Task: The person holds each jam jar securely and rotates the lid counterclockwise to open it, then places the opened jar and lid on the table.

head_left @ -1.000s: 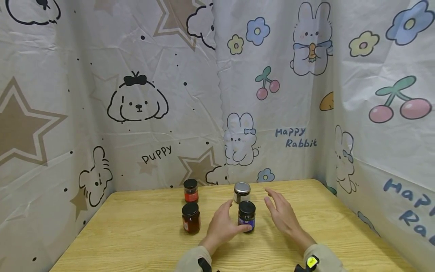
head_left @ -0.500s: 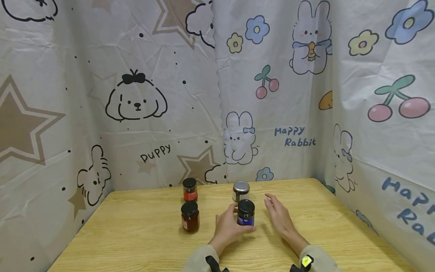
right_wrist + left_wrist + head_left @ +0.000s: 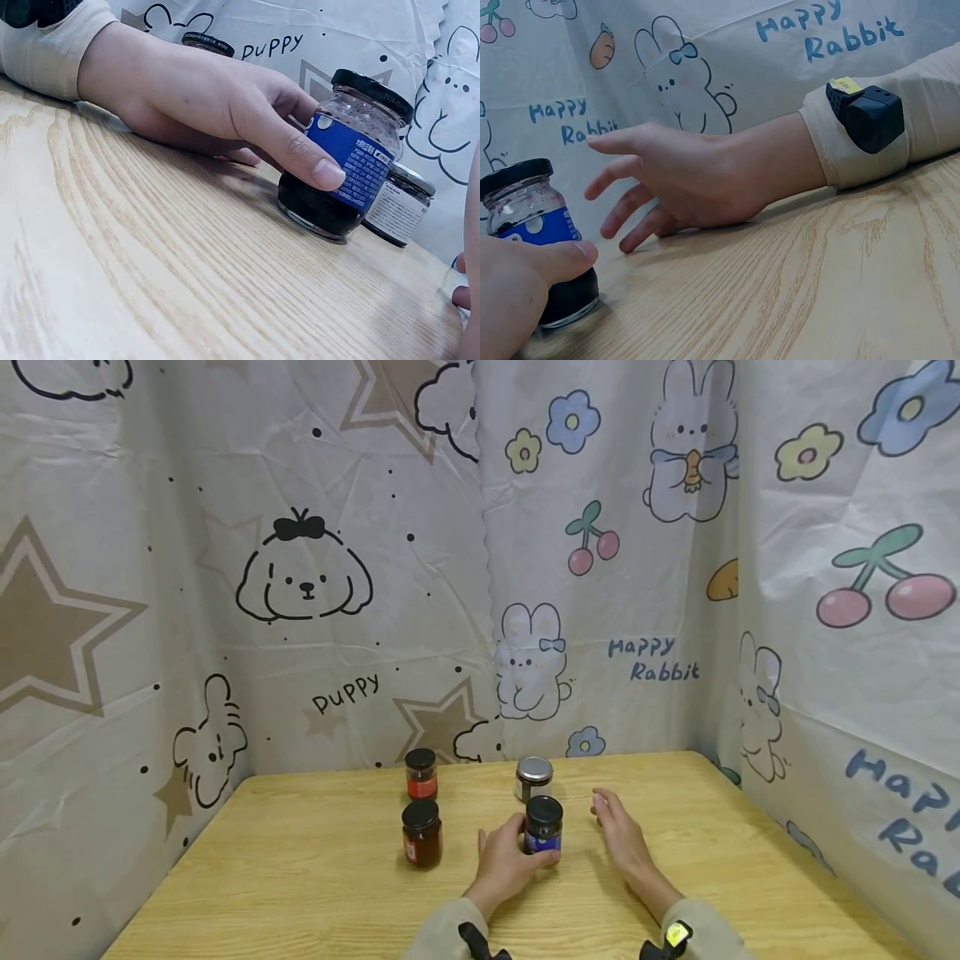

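Note:
A glass jar with a black lid and a blue label [image 3: 543, 827] stands on the wooden table, filled with something dark. My left hand [image 3: 504, 864] grips it from the left side, thumb across the label, as the right wrist view shows closely; the fingers behind the jar are partly hidden there. To the right of the jar, my right hand [image 3: 628, 847] rests with its side on the table and holds nothing. Its fingers are spread and loosely bent in the left wrist view, pointing toward the jar but apart from it.
Behind the gripped jar stands a silver-lidded jar with a pale label [image 3: 534, 779]. Left of the hand is a dark reddish-brown jar [image 3: 422, 833], and behind that a black-lidded jar with a red label [image 3: 422, 774]. Printed curtains [image 3: 420, 610] enclose the table [image 3: 300, 868].
My left hand has moved slightly right and closed around the blue-labelled jar. My right hand has lowered a little, its fingers more bent. The other jars stay in place.

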`<act>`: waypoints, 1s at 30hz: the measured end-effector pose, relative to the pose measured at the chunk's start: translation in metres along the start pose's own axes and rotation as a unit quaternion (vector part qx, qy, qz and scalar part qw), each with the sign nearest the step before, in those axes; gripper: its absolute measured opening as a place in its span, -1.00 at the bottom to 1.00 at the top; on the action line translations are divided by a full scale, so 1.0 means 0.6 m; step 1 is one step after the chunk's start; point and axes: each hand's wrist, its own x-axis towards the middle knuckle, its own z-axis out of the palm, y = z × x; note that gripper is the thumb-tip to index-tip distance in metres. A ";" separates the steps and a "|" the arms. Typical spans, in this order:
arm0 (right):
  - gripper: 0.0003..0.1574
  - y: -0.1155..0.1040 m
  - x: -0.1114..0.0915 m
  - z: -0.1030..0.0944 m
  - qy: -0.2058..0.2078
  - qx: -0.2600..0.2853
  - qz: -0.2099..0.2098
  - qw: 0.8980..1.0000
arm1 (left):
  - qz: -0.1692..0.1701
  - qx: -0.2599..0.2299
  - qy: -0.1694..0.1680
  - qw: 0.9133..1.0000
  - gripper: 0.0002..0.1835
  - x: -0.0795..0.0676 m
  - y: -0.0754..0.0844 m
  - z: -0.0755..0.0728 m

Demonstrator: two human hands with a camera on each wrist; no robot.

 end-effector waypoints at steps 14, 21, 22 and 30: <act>-0.32 0.008 -0.005 0.007 -0.005 0.005 -0.015 1.000 | -0.008 0.000 -0.006 1.000 -0.38 -0.001 0.000 0.001; -0.30 0.009 -0.005 0.007 -0.006 0.001 -0.018 1.000 | -0.008 -0.007 -0.004 1.000 -0.37 -0.003 0.001 0.001; -0.30 0.008 -0.005 0.007 -0.007 0.001 -0.018 1.000 | -0.009 -0.008 -0.004 1.000 -0.37 -0.003 0.001 0.001; -0.30 0.005 -0.007 0.006 -0.012 0.001 -0.015 1.000 | -0.013 -0.007 -0.002 1.000 -0.36 -0.001 -0.002 0.003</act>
